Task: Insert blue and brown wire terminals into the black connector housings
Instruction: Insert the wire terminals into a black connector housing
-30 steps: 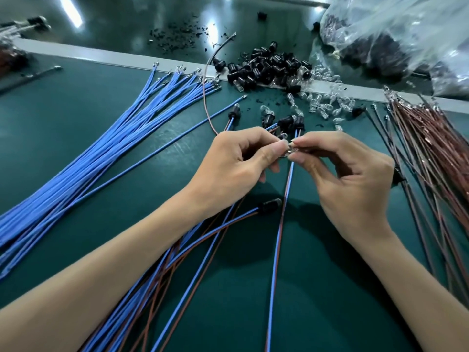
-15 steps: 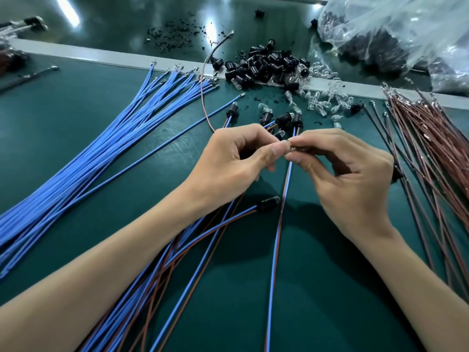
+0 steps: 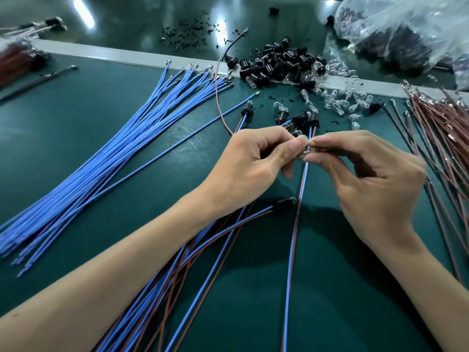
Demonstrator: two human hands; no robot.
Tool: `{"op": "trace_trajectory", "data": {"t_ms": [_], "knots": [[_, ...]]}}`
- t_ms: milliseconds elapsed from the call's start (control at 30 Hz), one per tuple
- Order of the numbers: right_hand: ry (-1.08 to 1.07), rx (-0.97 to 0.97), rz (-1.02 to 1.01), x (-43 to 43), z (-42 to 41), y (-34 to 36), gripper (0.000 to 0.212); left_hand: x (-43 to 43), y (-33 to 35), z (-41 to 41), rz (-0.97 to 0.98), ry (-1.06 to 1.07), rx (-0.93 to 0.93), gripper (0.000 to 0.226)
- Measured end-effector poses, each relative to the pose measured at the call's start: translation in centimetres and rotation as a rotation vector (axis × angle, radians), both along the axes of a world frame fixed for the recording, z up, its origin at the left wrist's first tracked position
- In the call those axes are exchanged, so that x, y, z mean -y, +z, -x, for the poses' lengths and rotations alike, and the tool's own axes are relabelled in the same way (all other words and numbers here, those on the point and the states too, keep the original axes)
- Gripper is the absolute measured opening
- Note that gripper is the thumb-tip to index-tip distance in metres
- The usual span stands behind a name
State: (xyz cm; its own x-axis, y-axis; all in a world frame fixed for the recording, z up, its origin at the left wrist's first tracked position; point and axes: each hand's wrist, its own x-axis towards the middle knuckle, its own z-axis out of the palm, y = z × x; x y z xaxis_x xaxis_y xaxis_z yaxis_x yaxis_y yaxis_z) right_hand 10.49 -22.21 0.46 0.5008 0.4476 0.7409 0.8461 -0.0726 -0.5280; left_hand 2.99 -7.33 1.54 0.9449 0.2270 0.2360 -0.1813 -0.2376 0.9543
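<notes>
Now, both hands meet over the middle of the green tabletop (image 3: 76,118). The left hand (image 3: 251,163) and the right hand (image 3: 375,184) have their fingers curled, and thumb and forefinger of each pinch one small clear part (image 3: 303,154) between the fingertips. Whether the left hand holds anything more inside cannot be seen.

A blue-and-brown wire pair (image 3: 288,301) lies on the tabletop under the fingertips and runs toward the near edge. Just beside it, below the left hand, another pair ends in a black housing (image 3: 285,205).

The loose blue wires (image 3: 132,151) lie fanned out on the left side, well apart from the hands. The brown wires (image 3: 446,128) lie in a bundle at the right edge. The black connector housings (image 3: 276,64) sit in a pile at the far side, on a pale strip across the tabletop, and small clear bulbs (image 3: 337,99) are scattered just beside them. A plastic bag (image 3: 411,24) lies in the far right corner.
</notes>
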Motion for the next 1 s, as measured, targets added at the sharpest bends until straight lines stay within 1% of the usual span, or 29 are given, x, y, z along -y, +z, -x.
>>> {"op": "trace_trajectory", "data": {"t_ms": [133, 200, 300, 500, 600, 700, 833, 1000], "knots": [[-0.01, 0.066, -0.02, 0.04, 0.02, 0.06, 0.021, 0.04, 0.0, -0.09, 0.018, -0.028, -0.013, 0.03], [-0.003, 0.07, -0.033, 0.0, 0.05, 0.14, 0.024, 0.18, 0.08, -0.12, 0.053, -0.038, -0.023, 0.031], [-0.006, 0.062, -0.033, 0.03, 0.07, 0.21, 0.02, 0.28, 0.16, -0.12, 0.079, -0.035, -0.022, 0.03], [-0.02, 0.059, -0.005, 0.16, 0.12, 0.07, 0.015, 0.29, 0.23, -0.12, -0.006, -0.029, -0.031, 0.03], [-0.005, 0.074, 0.0, 0.2, 0.12, -0.01, 0.016, 0.17, 0.28, -0.06, -0.048, -0.051, -0.045, 0.03], [0.001, 0.078, 0.006, 0.21, 0.06, -0.01, 0.019, 0.09, 0.4, 0.01, -0.048, -0.075, -0.063, 0.031], [0.052, 0.017, 0.022, 0.31, 0.0, 0.06, 0.024, -0.11, 0.51, 0.09, -0.027, -0.109, -0.103, 0.034], [0.088, -0.081, 0.025, 0.46, -0.01, 0.14, 0.023, -0.52, 0.52, 0.03, -0.049, -0.138, -0.117, 0.035]]}}
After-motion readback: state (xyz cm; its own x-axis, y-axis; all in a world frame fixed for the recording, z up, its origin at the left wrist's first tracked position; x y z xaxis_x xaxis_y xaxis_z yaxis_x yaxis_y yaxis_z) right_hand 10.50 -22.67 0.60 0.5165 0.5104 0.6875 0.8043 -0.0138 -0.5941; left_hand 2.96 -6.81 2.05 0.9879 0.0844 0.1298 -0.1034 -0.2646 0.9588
